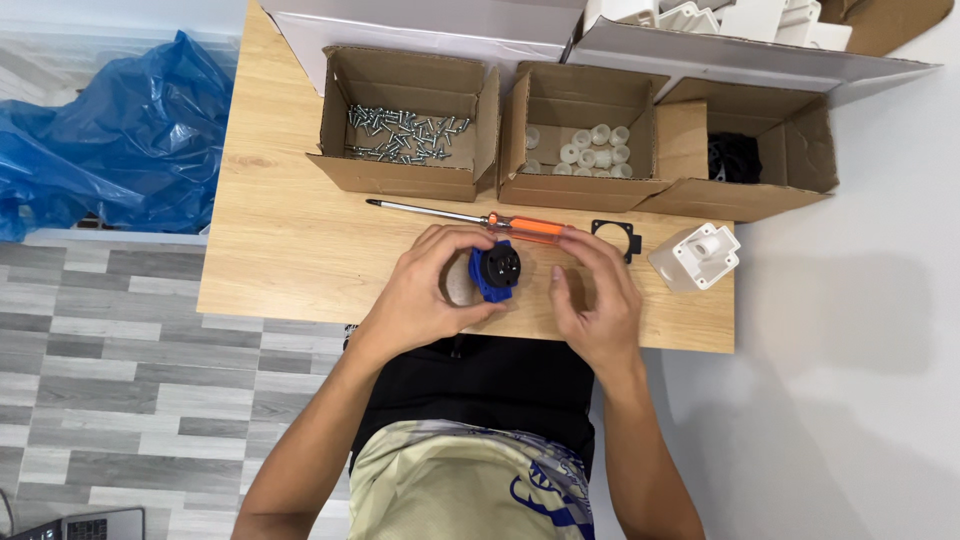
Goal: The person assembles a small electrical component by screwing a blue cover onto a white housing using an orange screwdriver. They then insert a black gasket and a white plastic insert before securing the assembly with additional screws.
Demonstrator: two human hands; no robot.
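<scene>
Nearest the lens, two bare forearms reach up from a black-and-patterned shirt [470, 470] to the front edge of a wooden table [280, 250]. At far left, off the table, blue plastic sheeting [120, 130] lies bunched above grey floor planks. On the table, the left hand [425, 295] is cupped around a blue socket [495, 270], a round part with a black face and several pin holes; the fingers wrap its back and the thumb lies along its lower side, so it is held just above the tabletop near the front edge. To its right, the right hand [590, 295] is half curled with fingers loosely apart, close beside the socket but holding nothing that I can make out; its fingertips lie over the orange handle of a screwdriver [470, 217], whose shaft points left across the table. Further right lie a black gasket [615, 237] and a white housing [695, 257]. Behind, from left to right, stand a screw box [405, 120], a box of white caps [585, 135] and a box of black parts [750, 155]. By my judgement the socket is being turned and checked in the hand, an assembly step with the fastening not yet begun; the next move would call for the right hand to close properly on the screwdriver, or on a screw, while the left keeps the socket's face steady.
</scene>
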